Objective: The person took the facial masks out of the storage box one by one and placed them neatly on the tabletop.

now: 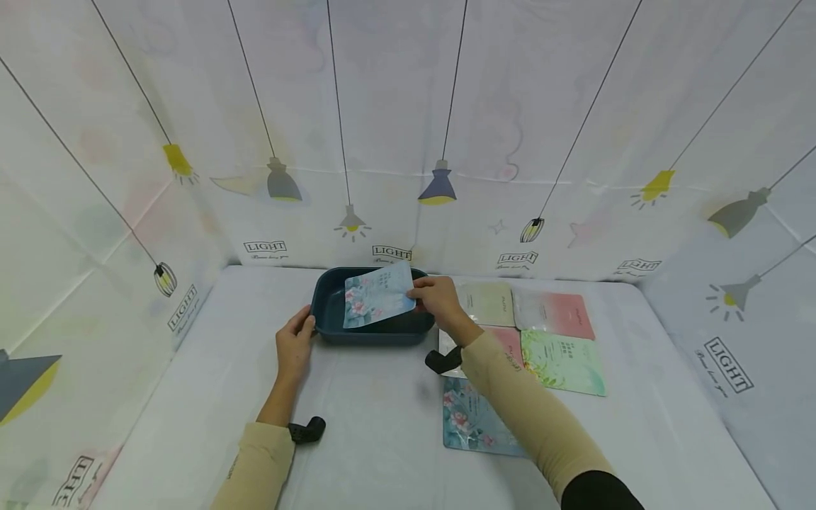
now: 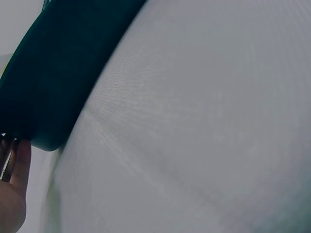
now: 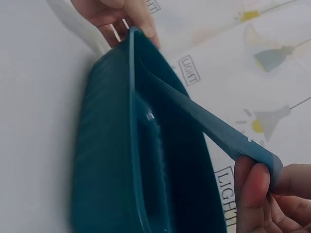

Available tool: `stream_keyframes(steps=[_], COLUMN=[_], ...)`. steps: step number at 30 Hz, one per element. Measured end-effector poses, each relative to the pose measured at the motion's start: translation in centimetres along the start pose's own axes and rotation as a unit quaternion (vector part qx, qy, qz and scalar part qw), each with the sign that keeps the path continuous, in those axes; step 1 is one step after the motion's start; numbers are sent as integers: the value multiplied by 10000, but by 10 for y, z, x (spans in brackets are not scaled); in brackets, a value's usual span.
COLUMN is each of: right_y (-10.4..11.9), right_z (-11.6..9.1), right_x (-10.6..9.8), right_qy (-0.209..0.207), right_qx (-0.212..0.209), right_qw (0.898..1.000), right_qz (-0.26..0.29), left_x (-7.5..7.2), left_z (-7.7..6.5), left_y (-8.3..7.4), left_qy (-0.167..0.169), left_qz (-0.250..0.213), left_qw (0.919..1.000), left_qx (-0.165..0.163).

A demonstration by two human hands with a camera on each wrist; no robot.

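A dark teal rectangular plastic bin (image 1: 376, 339) stands near the back of the white table. My left hand (image 1: 295, 347) holds its left end, with the thumb at the rim in the right wrist view. Between the thumb and fingers of my right hand (image 1: 438, 301) is a light blue floral sheet mask packet (image 1: 379, 296), pinched by its right edge. It hangs tilted over the bin's opening. In the right wrist view the packet (image 3: 209, 121) appears edge-on, its far end dipping inside the bin wall. The bin's floor is partly hidden by the packet.
Right of the bin lie several flat packets: a beige one (image 1: 487, 303), a red-and-white one (image 1: 564, 315), a green one (image 1: 564, 360) and a pink one (image 1: 506, 341). A blue floral packet (image 1: 474, 418) lies nearer, partly under my right forearm. A patterned cloth wall (image 1: 395, 92) rises behind.
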State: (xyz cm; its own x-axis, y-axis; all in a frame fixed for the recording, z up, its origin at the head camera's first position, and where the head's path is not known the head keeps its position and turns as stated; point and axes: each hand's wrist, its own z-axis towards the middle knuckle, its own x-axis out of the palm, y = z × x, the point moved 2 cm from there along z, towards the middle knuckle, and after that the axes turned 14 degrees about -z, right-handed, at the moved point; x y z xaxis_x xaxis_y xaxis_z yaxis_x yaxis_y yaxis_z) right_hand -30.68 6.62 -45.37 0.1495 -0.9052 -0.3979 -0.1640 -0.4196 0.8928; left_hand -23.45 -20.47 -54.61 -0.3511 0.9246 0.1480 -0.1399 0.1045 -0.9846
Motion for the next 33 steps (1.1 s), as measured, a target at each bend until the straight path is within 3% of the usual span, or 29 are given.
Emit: stream_keyframes(steps=[17,19,24,26,33], right_y=[1,0,-7,-10,-13], right_z=[-18,-20,-26,-29,-40], right_x=[-44,-50,-63,-69,-86], right_qy=[28,50,97,118,104], right_qx=[30,13,-60,-84,-33], right_qw=[10000,10000,9999,9999,9999], right_qz=[7,-7,12,1,-34], left_x=[1,2,2,1,0], left_z=[-1,-5,-5,-2,-1], left_y=[2,-8,-9,0,-3], left_qy=[57,102,85,23,65], left_qz=[-79,-124,-137,-95,-108], left_qw=[9999,9999,9999,9999,9999], left_qx=[65,-8,-26,56,85])
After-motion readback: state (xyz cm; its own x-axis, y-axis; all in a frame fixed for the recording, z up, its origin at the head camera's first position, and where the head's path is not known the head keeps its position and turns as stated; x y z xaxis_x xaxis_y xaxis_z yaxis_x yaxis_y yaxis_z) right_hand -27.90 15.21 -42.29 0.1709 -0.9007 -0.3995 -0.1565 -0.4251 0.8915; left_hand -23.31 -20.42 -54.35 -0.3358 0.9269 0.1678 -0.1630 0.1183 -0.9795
